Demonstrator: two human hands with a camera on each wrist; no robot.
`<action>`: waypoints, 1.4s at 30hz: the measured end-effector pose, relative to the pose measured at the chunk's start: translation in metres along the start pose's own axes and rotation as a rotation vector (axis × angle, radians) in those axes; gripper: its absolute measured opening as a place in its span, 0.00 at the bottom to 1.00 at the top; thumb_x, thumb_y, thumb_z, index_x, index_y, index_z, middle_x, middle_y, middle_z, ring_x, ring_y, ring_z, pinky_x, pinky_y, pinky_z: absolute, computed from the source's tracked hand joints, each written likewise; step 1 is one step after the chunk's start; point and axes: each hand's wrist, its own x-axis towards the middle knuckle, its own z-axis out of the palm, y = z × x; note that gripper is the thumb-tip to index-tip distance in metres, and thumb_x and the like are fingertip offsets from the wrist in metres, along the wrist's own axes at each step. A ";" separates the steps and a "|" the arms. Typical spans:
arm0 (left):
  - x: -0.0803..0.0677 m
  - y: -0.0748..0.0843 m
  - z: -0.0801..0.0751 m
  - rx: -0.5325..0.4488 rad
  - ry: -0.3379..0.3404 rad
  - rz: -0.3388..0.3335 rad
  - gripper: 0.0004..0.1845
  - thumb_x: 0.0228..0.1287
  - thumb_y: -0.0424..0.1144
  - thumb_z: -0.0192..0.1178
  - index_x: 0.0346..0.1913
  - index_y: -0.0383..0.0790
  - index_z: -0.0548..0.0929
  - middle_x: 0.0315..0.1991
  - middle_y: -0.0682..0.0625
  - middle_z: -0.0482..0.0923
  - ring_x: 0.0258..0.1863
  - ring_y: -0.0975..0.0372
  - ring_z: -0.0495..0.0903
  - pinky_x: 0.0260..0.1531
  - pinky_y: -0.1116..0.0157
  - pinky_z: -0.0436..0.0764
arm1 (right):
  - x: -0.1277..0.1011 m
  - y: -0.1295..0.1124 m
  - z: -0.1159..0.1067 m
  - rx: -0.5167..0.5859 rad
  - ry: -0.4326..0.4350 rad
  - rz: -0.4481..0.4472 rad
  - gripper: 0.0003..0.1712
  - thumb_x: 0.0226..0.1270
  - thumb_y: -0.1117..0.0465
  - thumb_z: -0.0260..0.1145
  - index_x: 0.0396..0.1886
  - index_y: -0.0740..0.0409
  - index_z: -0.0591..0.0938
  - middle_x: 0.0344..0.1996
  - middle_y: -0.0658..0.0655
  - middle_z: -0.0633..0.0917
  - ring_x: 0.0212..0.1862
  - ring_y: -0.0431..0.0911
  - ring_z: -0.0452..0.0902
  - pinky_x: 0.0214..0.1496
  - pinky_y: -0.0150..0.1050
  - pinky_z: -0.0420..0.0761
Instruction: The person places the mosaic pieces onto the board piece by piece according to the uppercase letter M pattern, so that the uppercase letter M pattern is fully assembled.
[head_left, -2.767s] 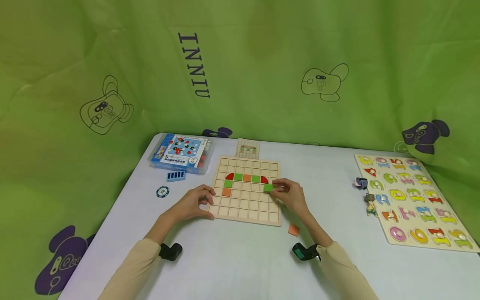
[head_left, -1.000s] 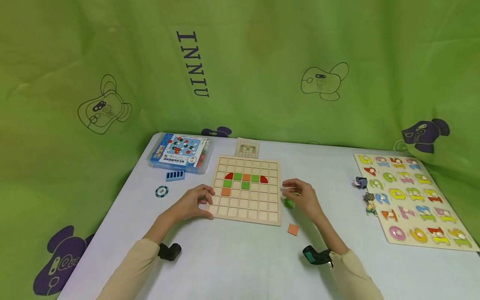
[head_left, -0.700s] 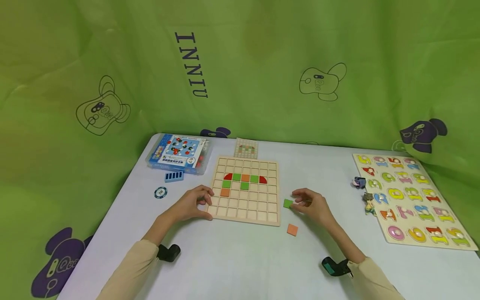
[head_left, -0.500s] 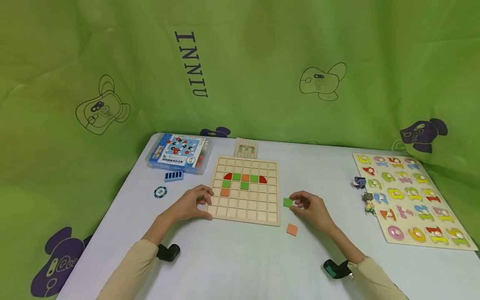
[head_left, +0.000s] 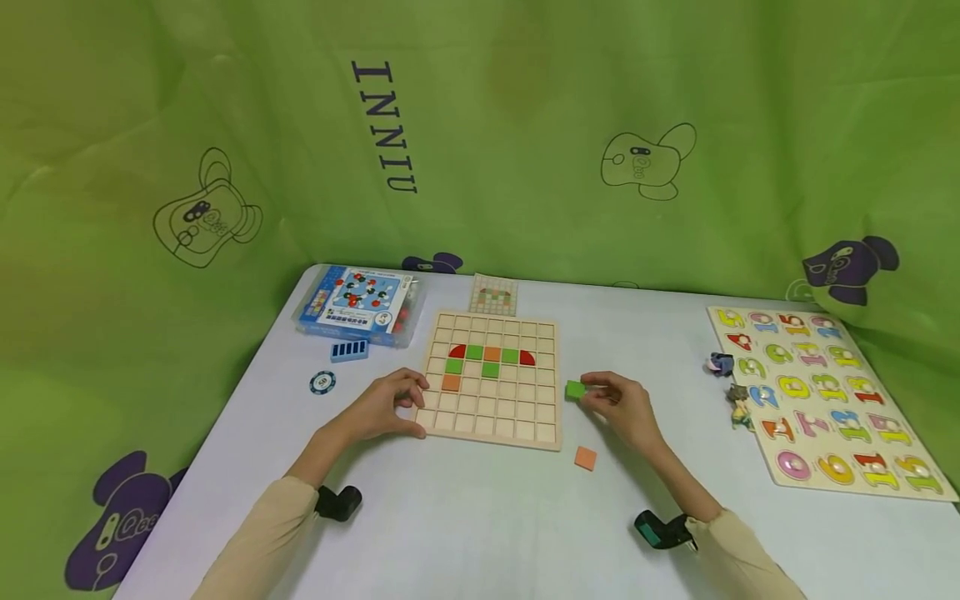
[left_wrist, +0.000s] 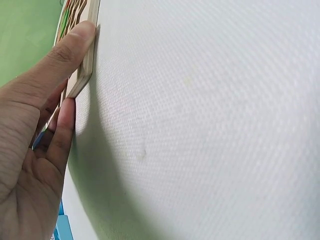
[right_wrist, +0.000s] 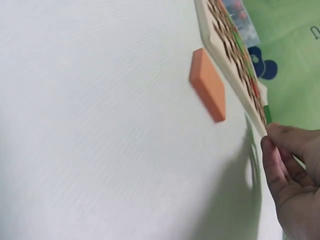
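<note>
The wooden grid board lies on the white table, with red, green and orange pieces in its cells. My left hand holds its near left corner, the thumb at the front edge and fingers along the left side, as the left wrist view shows. Just right of the board, my right hand pinches a green square tile between thumb and fingertips. In the right wrist view that tile is mostly hidden by the fingers. A loose orange square tile lies near the board's front right corner.
Behind the board is a pattern card. A plastic box, a blue block and a round chip are at the left. On the right lie a number puzzle board and two small figurines.
A green tile now sits in the board below the orange top piece. My right hand went right, took another green tile from the table and moved slightly back with it. My left hand stays put.
</note>
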 end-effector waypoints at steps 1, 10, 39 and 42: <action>0.000 0.000 0.000 0.000 0.000 0.001 0.18 0.40 0.36 0.79 0.32 0.40 0.79 0.55 0.47 0.72 0.55 0.55 0.71 0.50 0.67 0.79 | 0.002 -0.002 0.001 0.009 0.000 0.007 0.18 0.55 0.75 0.70 0.47 0.69 0.81 0.43 0.66 0.84 0.40 0.54 0.83 0.39 0.27 0.82; 0.000 -0.001 0.000 -0.010 0.001 0.020 0.18 0.40 0.36 0.79 0.32 0.39 0.79 0.54 0.46 0.73 0.55 0.54 0.71 0.50 0.66 0.79 | 0.008 -0.007 0.009 0.042 -0.017 0.061 0.19 0.56 0.74 0.69 0.49 0.71 0.80 0.46 0.68 0.83 0.42 0.57 0.82 0.39 0.27 0.81; 0.000 0.000 0.002 -0.024 -0.001 0.001 0.18 0.40 0.35 0.78 0.32 0.38 0.78 0.55 0.46 0.72 0.55 0.53 0.71 0.51 0.64 0.79 | 0.040 -0.023 0.050 0.083 -0.029 0.055 0.19 0.53 0.76 0.70 0.47 0.71 0.81 0.43 0.68 0.84 0.38 0.54 0.82 0.35 0.26 0.80; -0.001 0.001 0.001 -0.017 0.002 0.000 0.18 0.40 0.35 0.78 0.32 0.39 0.78 0.55 0.46 0.72 0.55 0.54 0.71 0.50 0.65 0.79 | 0.041 -0.023 0.052 0.072 -0.027 0.042 0.20 0.53 0.76 0.71 0.48 0.71 0.81 0.44 0.68 0.84 0.37 0.54 0.83 0.36 0.28 0.81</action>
